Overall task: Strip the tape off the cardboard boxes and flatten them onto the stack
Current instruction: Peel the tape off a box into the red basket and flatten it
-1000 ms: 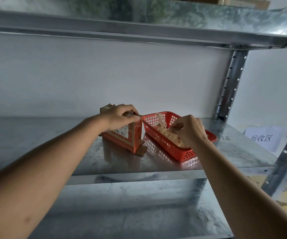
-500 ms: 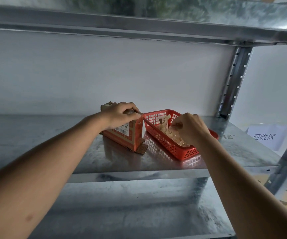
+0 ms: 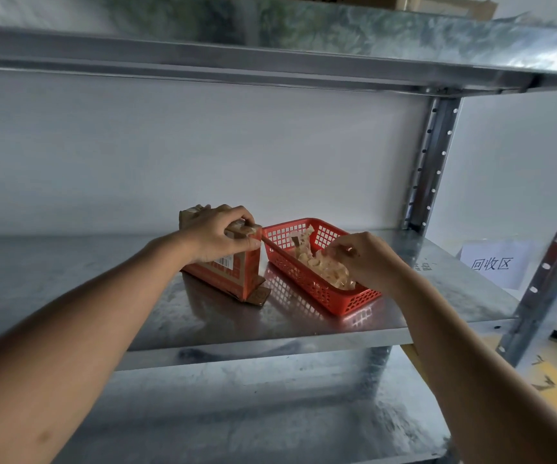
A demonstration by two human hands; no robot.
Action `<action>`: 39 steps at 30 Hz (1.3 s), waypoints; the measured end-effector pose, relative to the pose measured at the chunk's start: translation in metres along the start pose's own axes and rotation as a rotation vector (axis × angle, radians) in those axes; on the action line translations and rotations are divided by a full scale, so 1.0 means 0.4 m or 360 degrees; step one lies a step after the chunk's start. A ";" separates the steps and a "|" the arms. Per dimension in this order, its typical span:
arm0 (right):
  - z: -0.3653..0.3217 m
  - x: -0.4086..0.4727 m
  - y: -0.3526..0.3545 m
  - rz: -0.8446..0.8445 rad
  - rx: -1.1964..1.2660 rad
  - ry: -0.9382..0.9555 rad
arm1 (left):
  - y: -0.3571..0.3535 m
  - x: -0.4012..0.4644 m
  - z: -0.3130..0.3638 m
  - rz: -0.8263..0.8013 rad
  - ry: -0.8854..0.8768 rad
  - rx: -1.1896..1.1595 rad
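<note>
Basket [image 3: 354,301] of red plastic mesh lies on the metal shelf [image 3: 303,319], its long axis running from about 11 o'clock to 5 o'clock, open side up. Inside it is a heap of crumpled pale tape strips [image 3: 317,262], piled from the far wall down toward the near end; a few pieces stand up against the back wall. The right hand [image 3: 367,259] hangs over the near half of the basket with its fingers [image 3: 339,251] curled down into the heap. They seem to pinch a bit of tape, but the contact is too blurred to say for certain.

Just beside the basket, at its 9 o'clock, stands the cardboard box [image 3: 233,272], orange-red with a white barcode label on the face toward the camera. It stands upright on the shelf, a brown bottom flap [image 3: 258,294] splayed out at its near corner. The box's top corner touches or nearly touches the basket's far left rim. The left hand [image 3: 220,234] grips the top of the box, thumb on the near face and fingers wrapped over the upper edge.

At 3 o'clock, beyond the perforated shelf post [image 3: 432,162], a white paper sign [image 3: 494,262] with printed characters is fixed on the wall. More cardboard [image 3: 451,6] shows on the upper shelf at 1 o'clock.
</note>
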State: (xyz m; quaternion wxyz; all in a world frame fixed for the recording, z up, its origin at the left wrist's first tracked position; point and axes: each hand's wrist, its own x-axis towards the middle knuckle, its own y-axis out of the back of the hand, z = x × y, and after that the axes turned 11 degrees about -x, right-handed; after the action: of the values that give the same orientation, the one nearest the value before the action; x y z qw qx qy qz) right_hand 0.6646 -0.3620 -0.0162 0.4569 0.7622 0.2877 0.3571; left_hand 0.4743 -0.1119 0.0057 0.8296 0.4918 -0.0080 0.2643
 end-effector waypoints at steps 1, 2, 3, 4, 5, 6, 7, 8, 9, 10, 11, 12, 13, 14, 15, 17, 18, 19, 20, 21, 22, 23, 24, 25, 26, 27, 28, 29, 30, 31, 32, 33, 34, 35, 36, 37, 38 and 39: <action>0.004 -0.005 0.002 0.0005 0.0089 -0.0012 | 0.000 0.003 -0.002 -0.0007 -0.0003 -0.0006; 0.007 -0.008 0.003 0.0023 0.0186 -0.0028 | 0.000 0.005 -0.004 -0.0010 -0.0001 -0.0003; 0.011 -0.010 0.003 0.0051 0.0288 -0.0044 | -0.001 0.008 -0.004 -0.0006 -0.0003 0.0025; 0.012 -0.010 0.004 0.0085 0.0402 -0.0070 | -0.002 0.009 -0.002 0.0004 0.0000 0.0059; 0.012 -0.009 0.003 0.0126 0.0527 -0.0107 | -0.003 0.010 -0.001 0.0012 0.0003 0.0087; 0.010 -0.006 0.004 0.0170 0.0659 -0.0149 | -0.004 0.009 0.001 0.0017 0.0002 0.0099; 0.006 -0.003 0.006 0.0218 0.0795 -0.0197 | -0.005 0.010 0.000 0.0021 0.0005 0.0097; 0.002 -0.002 0.007 0.0278 0.0931 -0.0244 | -0.005 0.009 0.000 0.0022 0.0011 0.0092; -0.002 -0.002 0.008 0.0359 0.1017 -0.0281 | -0.005 0.009 -0.001 0.0022 0.0020 0.0088; -0.004 -0.002 0.007 0.0454 0.1036 -0.0296 | -0.006 0.010 -0.004 0.0014 0.0030 0.0086; -0.006 -0.003 0.004 0.0538 0.1002 -0.0289 | -0.007 0.012 -0.007 0.0007 0.0033 0.0081; -0.009 -0.003 -0.001 0.0605 0.0951 -0.0262 | -0.007 0.010 -0.006 0.0004 0.0031 0.0076; -0.016 -0.004 -0.007 0.0649 0.0894 -0.0212 | -0.005 0.007 -0.003 0.0006 0.0028 0.0076; -0.027 -0.006 -0.011 0.0674 0.0824 -0.0133 | -0.003 0.003 0.001 0.0006 0.0024 0.0076; -0.040 -0.007 -0.015 0.0677 0.0726 -0.0034 | -0.002 0.000 0.004 -0.0012 0.0022 0.0073; -0.075 -0.006 -0.026 0.0605 0.0479 0.0187 | 0.004 -0.007 0.004 -0.0094 0.0007 0.0091; -0.097 -0.005 -0.031 0.0547 0.0366 0.0279 | 0.010 -0.011 -0.001 -0.0145 -0.0012 0.0090; -0.121 -0.003 -0.036 0.0495 0.0272 0.0347 | 0.019 -0.016 -0.008 -0.0205 -0.0027 0.0049; -0.144 0.001 -0.041 0.0466 0.0183 0.0401 | 0.030 -0.021 -0.015 -0.0259 -0.0036 -0.0004; -0.166 0.006 -0.046 0.0470 0.0073 0.0447 | 0.040 -0.023 -0.024 -0.0299 -0.0040 -0.0035; -0.187 0.013 -0.052 0.0488 -0.0034 0.0489 | 0.050 -0.027 -0.031 -0.0317 -0.0045 -0.0023; -0.206 0.019 -0.057 0.0489 -0.0091 0.0516 | 0.058 -0.029 -0.037 -0.0307 -0.0055 0.0014; -0.225 0.024 -0.060 0.0459 -0.0086 0.0538 | 0.064 -0.031 -0.042 -0.0279 -0.0074 0.0051; -0.242 0.030 -0.065 0.0401 -0.0056 0.0554 | 0.069 -0.032 -0.045 -0.0248 -0.0106 0.0078; -0.258 0.035 -0.070 0.0334 -0.0025 0.0571 | 0.074 -0.035 -0.049 -0.0224 -0.0144 0.0115; -0.272 0.037 -0.076 0.0277 -0.0001 0.0574 | 0.078 -0.039 -0.051 -0.0201 -0.0179 0.0180; -0.283 0.038 -0.085 0.0272 0.0026 0.0570 | 0.082 -0.045 -0.052 -0.0173 -0.0212 0.0252; -0.292 0.041 -0.094 0.0310 0.0065 0.0558 | 0.087 -0.051 -0.052 -0.0141 -0.0231 0.0307; -0.300 0.044 -0.101 0.0359 0.0111 0.0538 | 0.092 -0.059 -0.049 -0.0102 -0.0240 0.0332; -0.306 0.047 -0.107 0.0394 0.0159 0.0508 | 0.096 -0.066 -0.045 -0.0071 -0.0233 0.0333; -0.314 0.049 -0.113 0.0395 0.0199 0.0465 | 0.101 -0.073 -0.042 -0.0054 -0.0212 0.0324; -0.320 0.050 -0.116 0.0365 0.0244 0.0413 | 0.106 -0.079 -0.041 -0.0047 -0.0190 0.0299; -0.323 0.051 -0.117 0.0319 0.0309 0.0350 | 0.108 -0.083 -0.040 -0.0049 -0.0177 0.0260; -0.326 0.052 -0.119 0.0265 0.0405 0.0281 | 0.111 -0.087 -0.043 -0.0057 -0.0172 0.0207; -0.330 0.054 -0.121 0.0203 0.0532 0.0209 | 0.114 -0.091 -0.050 -0.0068 -0.0166 0.0147; -0.332 0.056 -0.127 0.0146 0.0709 0.0146 | 0.117 -0.092 -0.058 -0.0080 -0.0151 0.0091; -0.335 0.059 -0.135 0.0095 0.0905 0.0071 | 0.120 -0.093 -0.069 -0.0092 -0.0132 0.0041; -0.339 0.059 -0.142 0.0043 0.1128 -0.0019 | 0.124 -0.093 -0.079 -0.0110 -0.0108 0.0006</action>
State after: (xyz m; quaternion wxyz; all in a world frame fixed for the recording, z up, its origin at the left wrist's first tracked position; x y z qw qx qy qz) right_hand 0.5624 -0.2538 -0.0166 0.1608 0.8792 0.3810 0.2367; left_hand 0.4125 -0.0832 0.0192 0.8366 0.5020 -0.0186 0.2187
